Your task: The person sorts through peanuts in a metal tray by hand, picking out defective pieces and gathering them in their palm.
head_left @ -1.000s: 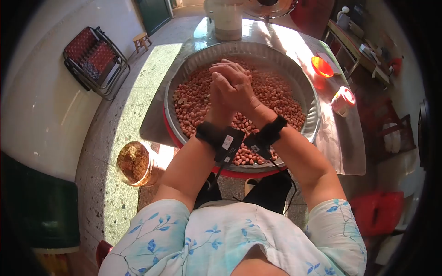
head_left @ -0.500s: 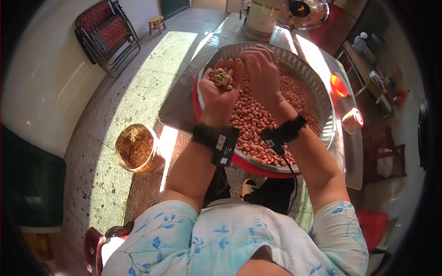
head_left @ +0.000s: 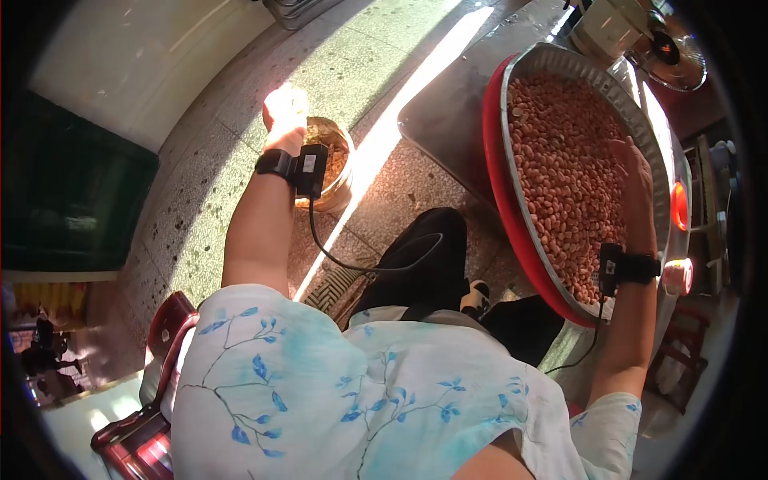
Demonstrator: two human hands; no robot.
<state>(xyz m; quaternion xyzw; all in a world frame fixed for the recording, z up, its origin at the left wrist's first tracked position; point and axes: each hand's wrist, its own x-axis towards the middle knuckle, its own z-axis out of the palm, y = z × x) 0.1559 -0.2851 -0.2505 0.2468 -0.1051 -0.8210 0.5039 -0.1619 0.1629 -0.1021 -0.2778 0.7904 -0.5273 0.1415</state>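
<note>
My left hand [head_left: 286, 114] is stretched out at the left, beside the rim of a round bucket [head_left: 346, 186] with brownish bits inside. Bright sun washes out its fingers, which look curled closed, and what they hold is hidden. My right hand [head_left: 636, 178] lies on the right part of a broad layer of reddish shelled peanuts [head_left: 564, 172], its fingers extended over them. The peanuts fill a large round metal tray [head_left: 518, 188] with a fluted rim. A red basin [head_left: 498, 152] shows beneath the tray. Both wrists wear black straps with small cabled boxes.
The tray rests on a table [head_left: 448, 112]. A fan [head_left: 668, 50] and a pale container [head_left: 604, 30] stand at its far end. Along the right side are an orange-red bowl [head_left: 679, 206] and a cup [head_left: 677, 276]. A dark red chair [head_left: 170, 336] is at lower left.
My left hand has swung from above the tray to the bucket; the pale peanuts in its palm no longer show. My right hand has lowered onto the peanuts. The view has turned left.
</note>
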